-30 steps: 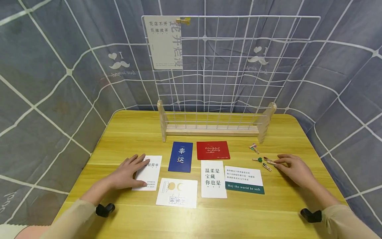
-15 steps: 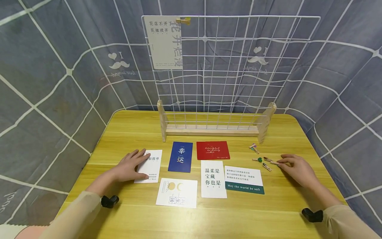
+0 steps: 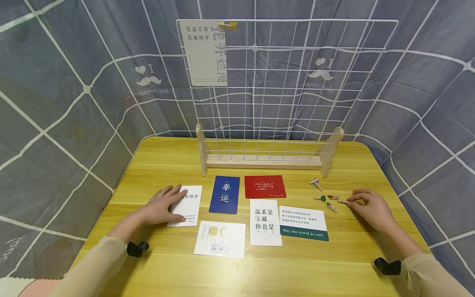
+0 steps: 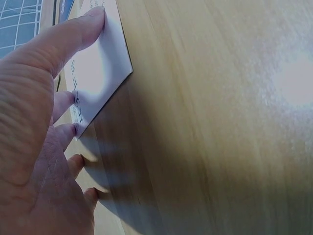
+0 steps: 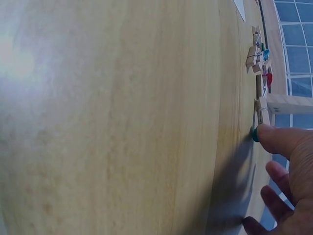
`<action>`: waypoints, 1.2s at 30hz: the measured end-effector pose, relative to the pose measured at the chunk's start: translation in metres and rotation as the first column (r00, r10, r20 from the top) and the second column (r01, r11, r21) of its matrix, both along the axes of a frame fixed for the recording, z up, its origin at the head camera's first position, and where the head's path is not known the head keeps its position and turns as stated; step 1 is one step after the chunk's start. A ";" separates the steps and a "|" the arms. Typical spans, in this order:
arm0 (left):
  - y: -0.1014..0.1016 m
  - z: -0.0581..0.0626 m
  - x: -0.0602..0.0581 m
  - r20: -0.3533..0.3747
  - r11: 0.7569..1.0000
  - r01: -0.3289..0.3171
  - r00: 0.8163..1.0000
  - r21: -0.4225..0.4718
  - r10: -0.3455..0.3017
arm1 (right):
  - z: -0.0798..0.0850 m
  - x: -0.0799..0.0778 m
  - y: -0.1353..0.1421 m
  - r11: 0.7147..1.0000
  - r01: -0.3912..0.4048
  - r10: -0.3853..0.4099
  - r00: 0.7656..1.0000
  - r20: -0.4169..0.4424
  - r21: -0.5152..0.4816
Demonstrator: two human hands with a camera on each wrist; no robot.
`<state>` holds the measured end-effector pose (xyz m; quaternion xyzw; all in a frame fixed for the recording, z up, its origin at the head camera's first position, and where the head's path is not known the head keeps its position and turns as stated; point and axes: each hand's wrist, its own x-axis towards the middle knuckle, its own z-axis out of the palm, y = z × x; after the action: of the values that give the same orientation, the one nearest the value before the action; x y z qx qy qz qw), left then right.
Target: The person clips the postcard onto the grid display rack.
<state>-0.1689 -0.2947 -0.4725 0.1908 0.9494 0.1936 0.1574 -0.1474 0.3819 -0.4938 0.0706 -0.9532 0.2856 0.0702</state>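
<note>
My left hand (image 3: 161,207) rests spread over a white card (image 3: 191,206) with black print at the left of the table. In the left wrist view the thumb lies flat on this card (image 4: 105,73), with the fingertips along its far part. At the right, my right hand (image 3: 372,209) pinches one end of a small wooden clothespin (image 3: 342,201) between thumb and index finger. The right wrist view shows that clothespin (image 5: 262,110) with a green piece by the thumb tip. Several other small clothespins (image 3: 332,207) lie just left of the hand, one with a green heart.
A white wire grid (image 3: 274,88) stands in a wooden base (image 3: 263,164) at the back. A card (image 3: 202,62) hangs at its upper left from a yellow clip (image 3: 228,26). Between my hands lie a blue card (image 3: 224,195), a red card (image 3: 265,187) and several pale ones.
My left hand has slid the white card slightly away from me, level with the blue card. My right hand has drawn the pinched clothespin a little right, apart from the others.
</note>
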 end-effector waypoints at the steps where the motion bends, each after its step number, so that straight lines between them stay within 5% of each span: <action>1: 0.000 0.000 0.000 0.000 1.000 0.001 1.000 0.002 -0.001 | 0.000 0.000 0.000 1.000 -0.003 0.003 1.000 -0.008 0.000; 17: 0.000 0.000 -0.001 0.000 1.000 0.004 1.000 0.011 -0.004 | -0.004 0.004 0.003 0.999 -0.030 0.029 0.999 -0.017 -0.024; 26: -0.002 -0.003 -0.002 -0.011 1.000 0.008 1.000 0.009 -0.008 | -0.005 0.004 0.003 0.996 0.065 -0.062 0.997 0.054 -0.053; 36: -0.003 -0.005 -0.004 -0.005 1.000 0.003 1.000 0.011 -0.003 | -0.009 -0.002 0.015 0.995 -0.061 0.074 0.982 0.175 -0.078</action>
<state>-0.1728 -0.2975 -0.4775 0.1934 0.9485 0.1981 0.1540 -0.1491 0.3974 -0.5023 0.0748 -0.9417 0.3271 -0.0223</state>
